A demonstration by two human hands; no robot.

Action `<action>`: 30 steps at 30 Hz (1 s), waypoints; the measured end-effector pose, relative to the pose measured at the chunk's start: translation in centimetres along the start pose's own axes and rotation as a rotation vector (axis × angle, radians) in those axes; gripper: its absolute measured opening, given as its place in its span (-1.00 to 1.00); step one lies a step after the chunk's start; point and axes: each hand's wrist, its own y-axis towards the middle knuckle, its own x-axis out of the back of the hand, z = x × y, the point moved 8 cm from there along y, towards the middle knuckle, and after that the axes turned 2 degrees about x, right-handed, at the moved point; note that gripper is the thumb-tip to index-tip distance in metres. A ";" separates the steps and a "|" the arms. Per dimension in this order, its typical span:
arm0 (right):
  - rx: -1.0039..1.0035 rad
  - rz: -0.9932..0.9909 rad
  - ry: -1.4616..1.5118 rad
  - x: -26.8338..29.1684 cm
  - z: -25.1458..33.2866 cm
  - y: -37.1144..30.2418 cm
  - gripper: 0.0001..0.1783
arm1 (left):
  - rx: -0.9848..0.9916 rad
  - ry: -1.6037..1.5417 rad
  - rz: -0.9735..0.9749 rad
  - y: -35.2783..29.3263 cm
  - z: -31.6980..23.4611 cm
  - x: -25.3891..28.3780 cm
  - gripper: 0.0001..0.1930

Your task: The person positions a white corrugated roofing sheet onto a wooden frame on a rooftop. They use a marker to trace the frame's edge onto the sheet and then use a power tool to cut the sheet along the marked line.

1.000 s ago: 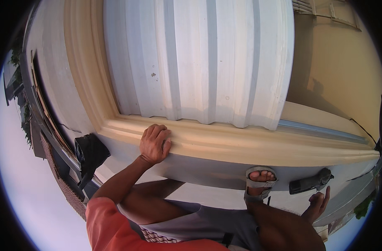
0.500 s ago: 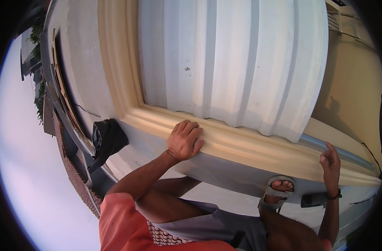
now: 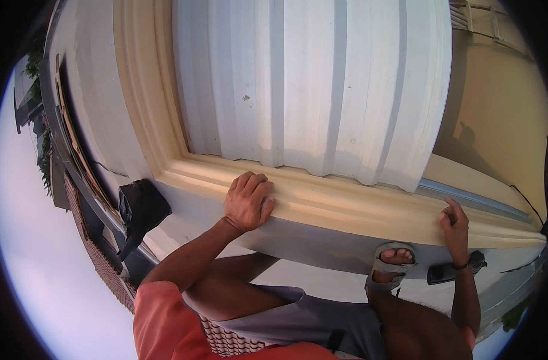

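Observation:
My left hand (image 3: 249, 201) lies over a cream moulded ledge (image 3: 346, 207), its fingers curled on top and its thumb by the lower edge. Above the ledge stands a pale ribbed metal sheet (image 3: 304, 84), its lower end next to the moulding. My right hand (image 3: 456, 227) is at the ledge's right part, index finger stretched out and the other fingers bent; nothing shows in it. Whether it touches the ledge I cannot tell. A dark band circles the right wrist.
A black plastic bag (image 3: 143, 207) sits at the left. My sandalled foot (image 3: 394, 259) is against the grey band below the ledge. Near the right wrist is a dark flat object (image 3: 442, 273). Roof tiles (image 3: 229, 339) show far below. A blue-grey metal strip (image 3: 478, 200) runs along the right.
The whole view has shifted, so the ledge, sheet and bag appear farther left. My left hand keeps its place on the ledge. The right index finger leans more to the left.

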 end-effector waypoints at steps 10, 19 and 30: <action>0.064 -0.296 -0.139 3.9 0.2 17.1 -0.27 | -0.026 0.015 -0.009 0.3 -0.7 0.2 -0.74; -0.020 -0.361 -0.396 -1.1 -1.2 24.7 -0.06 | 0.023 0.007 -0.093 -0.3 -0.6 0.3 -0.73; -0.114 -0.171 -0.234 -1.1 -6.2 24.1 -0.22 | 0.008 -0.014 -0.081 0.4 -0.7 0.6 -0.72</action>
